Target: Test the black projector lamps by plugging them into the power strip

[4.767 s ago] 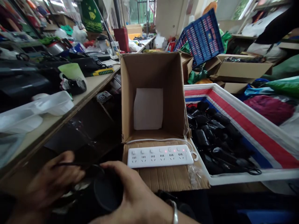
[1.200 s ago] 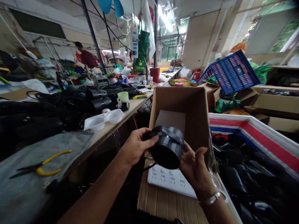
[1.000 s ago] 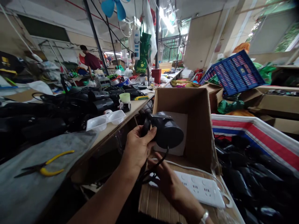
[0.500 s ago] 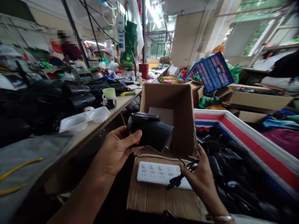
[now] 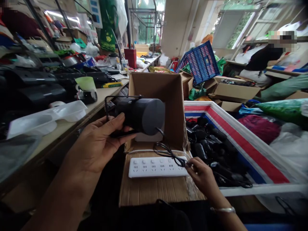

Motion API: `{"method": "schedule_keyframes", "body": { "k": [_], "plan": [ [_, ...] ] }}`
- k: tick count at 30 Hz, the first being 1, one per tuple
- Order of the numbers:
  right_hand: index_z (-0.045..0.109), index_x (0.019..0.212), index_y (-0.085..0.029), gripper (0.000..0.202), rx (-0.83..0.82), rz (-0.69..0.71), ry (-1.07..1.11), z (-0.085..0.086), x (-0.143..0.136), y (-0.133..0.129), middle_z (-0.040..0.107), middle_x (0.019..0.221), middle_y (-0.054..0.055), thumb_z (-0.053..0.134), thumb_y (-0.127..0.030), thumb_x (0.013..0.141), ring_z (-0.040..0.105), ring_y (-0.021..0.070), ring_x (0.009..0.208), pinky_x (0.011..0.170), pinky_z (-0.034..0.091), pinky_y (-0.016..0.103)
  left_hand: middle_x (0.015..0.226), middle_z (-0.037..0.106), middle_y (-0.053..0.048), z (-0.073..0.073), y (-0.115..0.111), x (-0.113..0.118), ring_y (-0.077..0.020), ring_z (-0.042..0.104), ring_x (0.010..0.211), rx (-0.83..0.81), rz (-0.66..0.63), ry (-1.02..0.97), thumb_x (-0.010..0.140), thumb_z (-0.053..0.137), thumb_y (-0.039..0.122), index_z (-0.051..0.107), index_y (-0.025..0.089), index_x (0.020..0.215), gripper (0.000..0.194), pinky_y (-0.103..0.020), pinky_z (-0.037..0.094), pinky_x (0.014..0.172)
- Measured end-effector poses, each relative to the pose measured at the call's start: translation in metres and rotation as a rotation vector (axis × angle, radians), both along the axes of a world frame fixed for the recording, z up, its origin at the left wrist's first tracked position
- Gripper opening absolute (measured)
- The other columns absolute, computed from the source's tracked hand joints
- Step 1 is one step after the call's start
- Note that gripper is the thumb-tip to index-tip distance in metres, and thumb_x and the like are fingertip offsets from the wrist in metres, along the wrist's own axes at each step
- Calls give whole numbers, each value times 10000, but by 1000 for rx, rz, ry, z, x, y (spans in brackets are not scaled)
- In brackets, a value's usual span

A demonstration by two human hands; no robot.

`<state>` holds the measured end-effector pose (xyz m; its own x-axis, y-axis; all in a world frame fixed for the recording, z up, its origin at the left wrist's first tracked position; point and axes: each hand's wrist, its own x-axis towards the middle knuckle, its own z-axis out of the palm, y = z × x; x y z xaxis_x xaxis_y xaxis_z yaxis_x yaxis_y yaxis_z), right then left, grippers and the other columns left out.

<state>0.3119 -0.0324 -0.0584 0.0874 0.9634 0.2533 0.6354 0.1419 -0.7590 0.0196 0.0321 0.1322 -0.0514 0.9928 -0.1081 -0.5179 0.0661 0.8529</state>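
Observation:
My left hand [image 5: 103, 134] grips a black cylindrical spotlight [image 5: 138, 114] with a thin U-shaped bracket, thumb on the near side. Its round flat end faces right, and a black cord [image 5: 166, 148] leaves that end in loops. My right hand [image 5: 198, 171] pinches the cord's far end; the plug itself is mostly hidden by the fingers. Just left of that hand lies a white power strip [image 5: 154, 167] with several sockets, on a cardboard flap [image 5: 154, 194]. Behind the spotlight stands an open cardboard box [image 5: 154, 81] with a pale sheet inside.
To the right, a striped red, white and blue bin [image 5: 231, 134] holds many black lamps. On the left workbench [image 5: 103, 109] are a white plastic tray [image 5: 48, 118], a green cup [image 5: 85, 84] and black housings. A person [image 5: 267, 56] is at the far right.
The spotlight has turned so its round end shows. My right hand has closed its fingers on the cord end near the strip's right end. The view has shifted right and down.

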Motion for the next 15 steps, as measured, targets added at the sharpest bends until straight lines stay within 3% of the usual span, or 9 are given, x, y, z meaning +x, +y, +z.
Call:
{"method": "schedule_keyframes", "body": {
  "k": [3,5,7,8,12,15],
  "plan": [
    [528,964,-208,186,-65,-24,98,-5,9,2,549,827,25,531,-364,864,452,133,579,548,398,275,538,590,42,-9,1,3,-111,598,535,-51,-20,-45,605,776,146,580,156,557,201,-376,626,621],
    [422,1208,-226,499,-141,63,225,-6,0,4,563,1012,57,649,-373,788,481,122,616,574,437,269,547,591,42,-14,0,10,-110,608,546,-79,-67,-51,626,770,154,559,152,559,222,-371,621,642],
    [319,1335,-272,807,-214,176,347,-6,-20,5,501,1208,83,773,-349,672,482,108,640,595,454,267,562,600,36,-19,-1,20,-109,608,542,-98,-109,-41,628,775,151,552,144,572,230,-363,616,632],
    [353,1328,-281,808,-239,231,384,-5,-31,5,495,1232,81,791,-345,653,478,104,639,595,455,266,567,604,34,-21,-1,25,-109,606,539,-104,-129,-33,623,781,148,555,140,582,231,-365,614,630],
    [609,1067,-238,283,-274,392,447,-1,-70,3,619,968,40,620,-395,832,533,157,744,693,463,295,570,607,32,-23,-4,41,-120,606,540,-118,-173,-39,591,812,162,564,137,591,250,-413,603,667],
    [583,1002,-223,242,-318,409,557,1,-83,-3,592,918,27,532,-429,887,538,167,801,699,460,283,594,617,24,-20,-3,43,-127,614,550,-92,-172,-66,588,826,202,590,136,605,245,-435,595,707]
  ]
}}
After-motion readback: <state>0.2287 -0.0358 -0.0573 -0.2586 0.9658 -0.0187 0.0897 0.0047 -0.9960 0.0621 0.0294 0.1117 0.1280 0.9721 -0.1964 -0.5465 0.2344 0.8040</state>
